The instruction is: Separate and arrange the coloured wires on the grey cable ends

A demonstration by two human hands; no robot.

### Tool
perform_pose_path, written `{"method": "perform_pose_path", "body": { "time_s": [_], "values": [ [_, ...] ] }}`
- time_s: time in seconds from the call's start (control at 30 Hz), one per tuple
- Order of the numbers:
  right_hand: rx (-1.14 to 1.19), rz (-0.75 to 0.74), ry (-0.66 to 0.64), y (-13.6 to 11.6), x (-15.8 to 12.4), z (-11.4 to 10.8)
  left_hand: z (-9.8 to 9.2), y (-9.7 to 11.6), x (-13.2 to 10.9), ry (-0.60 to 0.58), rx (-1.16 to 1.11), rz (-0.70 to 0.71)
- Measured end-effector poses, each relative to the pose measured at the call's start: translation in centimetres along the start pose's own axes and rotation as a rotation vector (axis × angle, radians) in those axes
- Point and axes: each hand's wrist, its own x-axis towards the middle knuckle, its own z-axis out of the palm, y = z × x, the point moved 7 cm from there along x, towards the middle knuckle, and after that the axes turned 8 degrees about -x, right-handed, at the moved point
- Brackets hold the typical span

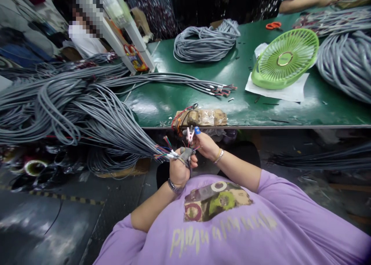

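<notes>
My left hand [179, 171] is closed around the end of a grey cable [186, 155], in front of my body. Thin coloured wires fan out of that cable's stripped end. Close to its right, my right hand [207, 146] has its fingers curled in by the loose wires; a blue cover sits on one fingertip. A small pink clip [190, 135] stands right beside these fingers. What they pinch is too small to make out. From the left, a thick bundle of grey cables [116, 112] reaches up to my left hand, its ends showing coloured wires and white sleeves.
On the green table [162, 102] a taped wooden block [207, 117] lies at the front edge. Behind are a coiled cable [203, 44], a green fan [285, 60] and orange scissors [273, 25]. A white post [131, 29] rises at left. A co-worker's arm [307, 2] is at far right.
</notes>
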Motion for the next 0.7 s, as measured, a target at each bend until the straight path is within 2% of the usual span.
{"method": "perform_pose_path", "body": {
  "time_s": [0.1, 0.17, 0.43, 0.7],
  "values": [
    [0.086, 0.126, -0.046, 0.7, 0.4, 0.5, 0.0, -0.1, 0.1, 0.005, -0.002, 0.006],
    [0.135, 0.16, -0.059, 0.8, 0.7, 0.7, -0.1, -0.2, 0.2, 0.014, -0.001, 0.001],
    [0.165, 0.132, 0.002, 0.6, 0.9, 0.8, -0.1, -0.6, 0.2, 0.011, 0.045, -0.033],
    [0.176, 0.196, -0.112, 0.7, -0.2, 0.7, -0.8, -0.4, -0.5, -0.004, 0.038, -0.018]
  ]
}}
